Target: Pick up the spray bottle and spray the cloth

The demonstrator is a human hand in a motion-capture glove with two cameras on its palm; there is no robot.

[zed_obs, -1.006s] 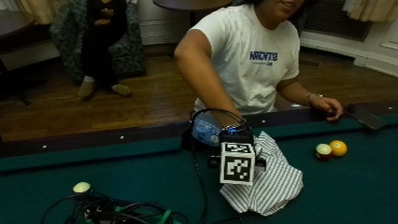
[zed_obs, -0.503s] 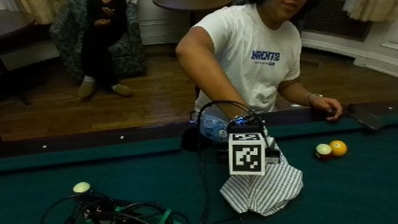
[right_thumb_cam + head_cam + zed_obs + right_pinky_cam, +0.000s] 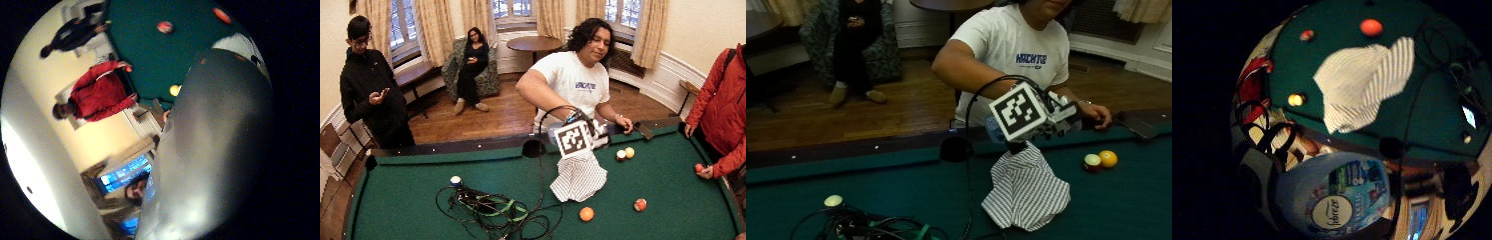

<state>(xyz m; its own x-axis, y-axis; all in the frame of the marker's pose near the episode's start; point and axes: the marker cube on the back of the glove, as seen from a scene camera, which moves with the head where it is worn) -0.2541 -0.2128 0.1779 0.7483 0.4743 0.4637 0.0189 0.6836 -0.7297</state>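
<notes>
1. Wood-floored room with curtained windows; a green-felt pool table [image 3: 826,175] fills the lower half of the outside view, its dark rail running roughly 9 to 3 o'clock.
2. Person in a white T-shirt stands behind the rail at 12 o'clock, bare hand [image 3: 1097,114] resting on the rail at 3 o'clock.
3. Striped cloth [image 3: 1025,192] lies bunched on the felt at about 5 o'clock from the table's middle, one end peaked up toward the raised hand; soft and limp, will soak mist and needs no holding.
4. Spray bottle [image 3: 1334,195] is lifted clear of the felt, above the cloth's rail-side end. Pale blue labelled body fills the little-finger palm view, so it sits right against the palm. Only a sliver [image 3: 993,131] shows in the outside view.
5. Right hand [image 3: 1059,122] is mostly hidden; bottle is off the table and against the palm, so I judge the fingers are wrapped on it, though they can't be seen directly.
6. Handling guess: rigid smooth plastic, part-filled so moderate weight that shifts with liquid, a bit slippery. Best hold is at the neck, index finger on the trigger, nozzle aimed down at the cloth.
7. Two balls [image 3: 1100,160] sit touching at 3 o'clock of the cloth, well apart from it; a cable tangle [image 3: 872,227] at 7 o'clock.
</notes>
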